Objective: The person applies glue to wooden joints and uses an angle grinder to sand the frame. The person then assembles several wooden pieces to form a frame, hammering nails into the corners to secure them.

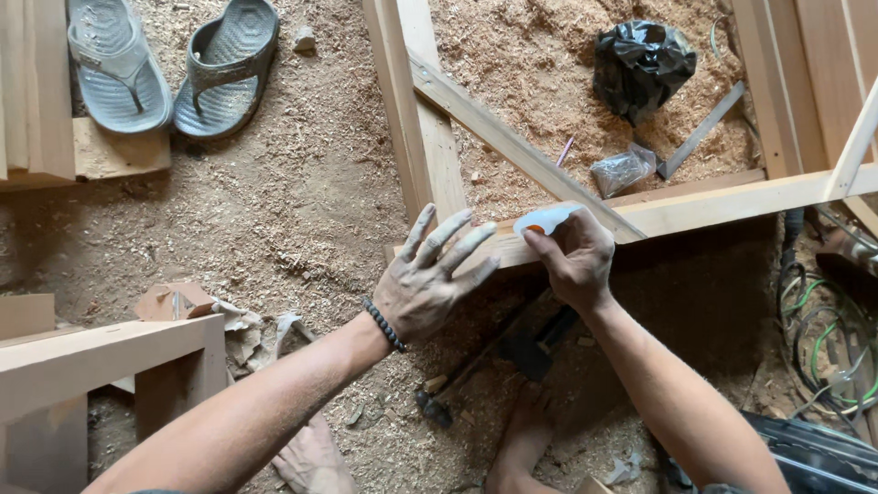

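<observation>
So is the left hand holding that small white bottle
No, the right hand grips the small white bottle, while the left hand lies flat with fingers spread on the wooden frame.

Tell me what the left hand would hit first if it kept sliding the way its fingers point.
The left hand points up and right, toward the small white bottle held in the right hand. It would likely meet that first, though depth is unclear.
</observation>
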